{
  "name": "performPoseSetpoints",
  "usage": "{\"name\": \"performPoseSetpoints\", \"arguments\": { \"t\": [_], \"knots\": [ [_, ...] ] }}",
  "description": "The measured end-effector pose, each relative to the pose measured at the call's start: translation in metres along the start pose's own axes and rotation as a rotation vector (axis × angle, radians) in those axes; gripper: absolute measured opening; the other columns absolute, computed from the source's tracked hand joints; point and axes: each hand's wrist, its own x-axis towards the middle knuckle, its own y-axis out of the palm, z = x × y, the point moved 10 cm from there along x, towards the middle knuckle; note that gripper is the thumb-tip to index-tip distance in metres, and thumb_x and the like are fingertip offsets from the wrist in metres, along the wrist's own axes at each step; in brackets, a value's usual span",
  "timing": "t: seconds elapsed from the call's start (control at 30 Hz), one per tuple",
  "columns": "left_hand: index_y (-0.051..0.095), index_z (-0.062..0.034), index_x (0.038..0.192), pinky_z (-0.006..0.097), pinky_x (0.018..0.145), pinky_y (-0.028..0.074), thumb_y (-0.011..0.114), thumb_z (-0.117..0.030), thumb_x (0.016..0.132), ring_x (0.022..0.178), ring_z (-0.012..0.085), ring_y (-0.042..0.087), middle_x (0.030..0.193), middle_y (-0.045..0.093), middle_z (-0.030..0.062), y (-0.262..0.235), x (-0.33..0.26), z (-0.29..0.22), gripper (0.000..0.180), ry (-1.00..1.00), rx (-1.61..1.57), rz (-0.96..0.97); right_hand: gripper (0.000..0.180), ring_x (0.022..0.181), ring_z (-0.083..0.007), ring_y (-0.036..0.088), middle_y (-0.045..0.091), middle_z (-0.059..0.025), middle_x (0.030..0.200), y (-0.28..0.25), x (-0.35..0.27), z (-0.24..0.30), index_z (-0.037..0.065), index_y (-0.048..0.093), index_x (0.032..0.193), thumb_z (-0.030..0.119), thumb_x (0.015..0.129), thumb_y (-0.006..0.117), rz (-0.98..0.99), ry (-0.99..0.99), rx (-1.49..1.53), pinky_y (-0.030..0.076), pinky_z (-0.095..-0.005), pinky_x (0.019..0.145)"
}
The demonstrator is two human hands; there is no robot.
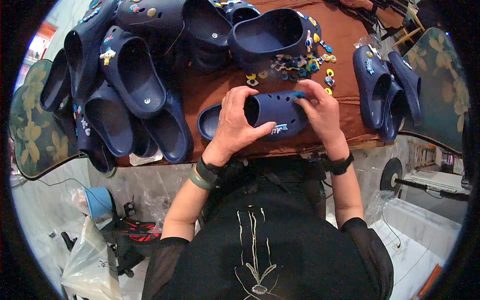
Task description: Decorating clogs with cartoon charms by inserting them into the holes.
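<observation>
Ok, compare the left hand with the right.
The left hand holds the navy clog, thumb outstretched; the right hand pinches a small blue piece near its toe. The left wears a green bangle and black band; the right, only a black band. Both touch one clog.

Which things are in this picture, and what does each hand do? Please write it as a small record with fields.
Left hand: holds the clog, thumb near its white-and-blue badge
Right hand: thumb and finger at a blue charm, toe end; grip unclear
Clog: dark blue, toe to the right
Beyond clog: loose charms, mixed colours
Far left: piled clogs
Right: more clogs
Surface: brown cloth
</observation>
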Motion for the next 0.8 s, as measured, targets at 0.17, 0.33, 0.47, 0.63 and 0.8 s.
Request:
{"name": "performPoseSetpoints", "arguments": {
  "t": [0.17,0.33,0.47,0.63,0.8],
  "knots": [
    [0.050,-0.0043,0.112,0.042,0.092,0.040,0.084,-0.026,0.058,0.104,0.0334,0.052,0.107,0.054,0.0143,0.000,0.001,0.000,0.067,-0.015,0.004,0.008,0.018,0.087,-0.0288,0.066,0.068,-0.0143,0.090,0.022,0.017,0.019,0.001,0.066,0.094,0.000,0.075,0.069,0.081,-0.102,-0.110,0.052,-0.0341,0.077],
    [0.051,-0.0042,0.110,0.042,0.090,0.041,0.083,-0.026,0.057,0.102,0.0336,0.052,0.107,0.054,0.0143,0.000,0.000,0.004,0.066,0.009,-0.023,-0.006,0.014,0.089,-0.0246,0.067,0.069,-0.0124,0.094,0.034,0.014,0.029,0.001,0.067,0.092,-0.003,0.079,0.065,0.216,-0.230,-0.192,0.053,-0.0304,0.078],
    [0.051,-0.0041,0.109,0.042,0.089,0.041,0.083,-0.025,0.056,0.101,0.0341,0.052,0.106,0.054,0.0145,-0.002,0.000,0.000,0.066,0.034,-0.008,-0.020,0.016,0.091,-0.0253,0.066,0.069,-0.0124,0.094,0.038,0.008,0.043,0.002,0.068,0.092,-0.003,0.078,0.064,0.218,-0.333,-0.263,0.052,-0.0349,0.083],
    [0.051,-0.0056,0.113,0.039,0.094,0.041,0.086,-0.024,0.054,0.106,0.0313,0.053,0.109,0.054,0.0131,0.001,0.000,0.002,0.071,0.041,0.028,0.009,0.032,0.100,-0.0290,0.063,0.067,-0.0140,0.100,0.053,-0.013,0.070,0.000,0.062,0.104,0.003,0.073,0.058,0.288,-0.618,-0.576,0.038,-0.0508,0.101],
    [0.052,-0.0052,0.111,0.041,0.092,0.041,0.085,-0.024,0.054,0.104,0.0323,0.052,0.108,0.054,0.0136,0.003,0.001,0.000,0.069,0.071,0.014,-0.023,0.045,0.112,-0.0375,0.057,0.061,-0.0270,0.110,0.074,-0.035,0.068,-0.011,0.054,0.114,0.010,0.074,0.055,0.278,-0.648,-0.741,0.032,-0.0539,0.105]
  ]
}}
